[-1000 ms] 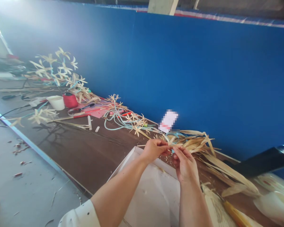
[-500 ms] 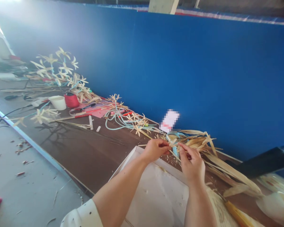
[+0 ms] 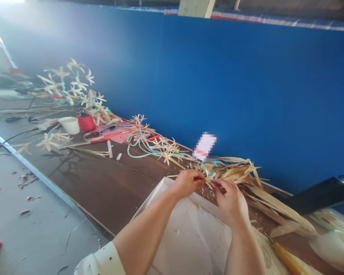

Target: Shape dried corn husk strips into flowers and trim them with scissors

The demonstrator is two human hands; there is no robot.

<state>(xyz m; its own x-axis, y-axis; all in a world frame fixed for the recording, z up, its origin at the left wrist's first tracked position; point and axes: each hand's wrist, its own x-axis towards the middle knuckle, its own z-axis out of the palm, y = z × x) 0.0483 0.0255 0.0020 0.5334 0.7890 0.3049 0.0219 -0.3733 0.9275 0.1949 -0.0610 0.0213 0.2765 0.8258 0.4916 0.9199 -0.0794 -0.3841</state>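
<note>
- Clock centred on pale flower [image 3: 208, 178]; 12 = straight up in view.
- Pale flower: small, star-like, thin strips; sits btwn both hands' fingertips, seen just past far edge of white tray [image 3: 186, 233]. Tray at approx 6–7.
- L hand [image 3: 187, 183], at 9: thumb + index closed, grip pinching flower's L side; other fingers curled in.
- R hand [image 3: 231, 196], at 4: fingertips close tog. at flower's R side, seem to touch it; can't tell if grip is pinched on it.
- Husk bundle [image 3: 237, 172], at approx 3: loose dry leaves, just behind R hand. Long husk strip [image 3: 281, 208] at 4, past R wrist.
- Table [image 3: 123, 187]: brown, approx 9; pale crumbs strewn nr hands.
- Lt-blue tubing [image 3: 134, 156], approx 10: looped, small pale blooms beside it.
- Farther out, btwn 9 & 10: white cup [image 3: 70, 125] next to red spool [image 3: 86, 123].
- Flower spray [image 3: 78, 82], 10: upright, lt-blue stems.
- Blue panel [image 3: 255, 88], 12–1, along table's far side; pixelated card [image 3: 205, 146] nr 12.
- Yellow handle [image 3: 288, 259], 4–5; blurry.
- Dotted sleeve [image 3: 100, 261], L arm, at 8.
</note>
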